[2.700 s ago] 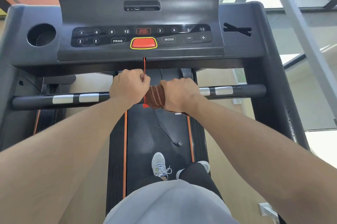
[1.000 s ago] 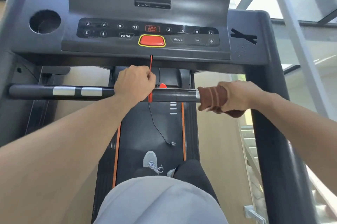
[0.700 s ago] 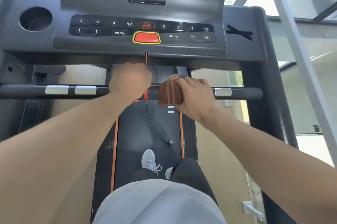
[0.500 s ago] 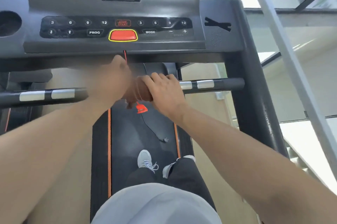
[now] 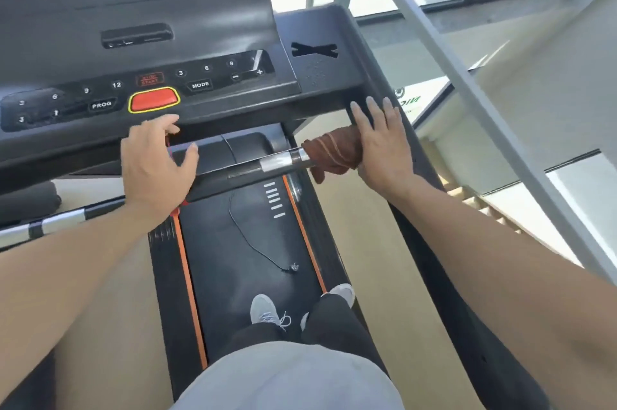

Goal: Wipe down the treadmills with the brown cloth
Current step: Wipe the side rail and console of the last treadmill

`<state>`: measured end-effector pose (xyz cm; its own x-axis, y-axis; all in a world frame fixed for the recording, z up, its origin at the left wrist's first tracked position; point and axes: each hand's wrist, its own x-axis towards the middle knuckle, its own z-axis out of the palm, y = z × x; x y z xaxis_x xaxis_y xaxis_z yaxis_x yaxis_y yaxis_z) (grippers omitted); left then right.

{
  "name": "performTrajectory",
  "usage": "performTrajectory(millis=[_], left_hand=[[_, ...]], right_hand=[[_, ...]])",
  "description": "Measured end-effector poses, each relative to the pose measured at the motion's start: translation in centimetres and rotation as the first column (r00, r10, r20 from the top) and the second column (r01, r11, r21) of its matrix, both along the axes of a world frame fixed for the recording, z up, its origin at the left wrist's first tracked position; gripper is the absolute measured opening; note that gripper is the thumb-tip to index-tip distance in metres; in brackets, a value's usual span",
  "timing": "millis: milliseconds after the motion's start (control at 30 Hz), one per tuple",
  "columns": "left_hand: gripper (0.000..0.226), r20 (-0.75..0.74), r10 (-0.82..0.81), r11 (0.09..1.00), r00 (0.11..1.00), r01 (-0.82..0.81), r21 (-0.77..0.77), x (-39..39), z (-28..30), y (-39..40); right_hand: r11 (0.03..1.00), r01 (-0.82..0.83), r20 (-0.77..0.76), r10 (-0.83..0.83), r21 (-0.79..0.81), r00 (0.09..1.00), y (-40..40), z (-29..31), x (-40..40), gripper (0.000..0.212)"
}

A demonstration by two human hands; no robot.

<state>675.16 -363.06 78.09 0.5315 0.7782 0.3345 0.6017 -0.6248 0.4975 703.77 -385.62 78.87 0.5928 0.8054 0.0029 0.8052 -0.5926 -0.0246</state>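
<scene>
- Brown cloth (image 5: pixel 334 152) is wrapped over the right end of the treadmill's handlebar (image 5: pixel 277 163), at about 2 o'clock from the centre of the view, where the bar meets the right upright (image 5: pixel 377 75).
- Right hand (image 5: pixel 384 149) lies flat on the cloth, fingers straight and spread, fingertips reaching up toward the upright at 1 o'clock; it presses the cloth and does not clench it.
- Left hand (image 5: pixel 157 169) hovers over the handlebar at about 10 o'clock, fingers loose and slightly spread, released from the bar, holding nothing that can be seen.
- A thin red cord (image 5: pixel 169 149) shows just beside the left hand's fingers.
- Treadmill console (image 5: pixel 140 42) fills the 11 to 12 o'clock area, with a red button (image 5: pixel 154 99) ringed in yellow and keys marked PROG and MODE.
- Black belt (image 5: pixel 247 242) with orange edge stripes runs down toward 6 o'clock; a thin black cord (image 5: pixel 253 242) lies on it.
- The person's grey shoes (image 5: pixel 265 309) stand on the belt near 6 o'clock.
</scene>
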Motion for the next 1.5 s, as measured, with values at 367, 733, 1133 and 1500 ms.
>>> performTrajectory(millis=[367, 733, 1133, 1500], left_hand=[[0.055, 0.107, -0.395, 0.794, 0.912, 0.398, -0.459, 17.3, 3.0, -9.1], [0.015, -0.296, -0.891, 0.424, 0.345, 0.864, -0.27, 18.5, 2.4, -20.1], [0.026, 0.03, -0.66, 0.439, 0.75, 0.418, -0.795, 11.7, -1.6, -38.8], [0.04, -0.061, -0.381, 0.548, 0.923, 0.172, -0.819, 10.2, 1.8, -42.8]], right_hand=[[0.875, 0.417, -0.662, -0.162, 0.246, 0.732, -5.8, 4.2, -4.4, 0.018], [0.977, 0.186, -0.833, -0.189, -0.106, 0.52, -20.6, 13.6, 0.2, 0.037], [0.9, -0.164, -0.854, -0.307, -0.404, 0.421, -35.1, 14.1, 1.1, 0.06], [0.912, 0.005, -0.512, -0.235, -0.411, 0.826, -39.0, 10.9, 2.5, 0.069]])
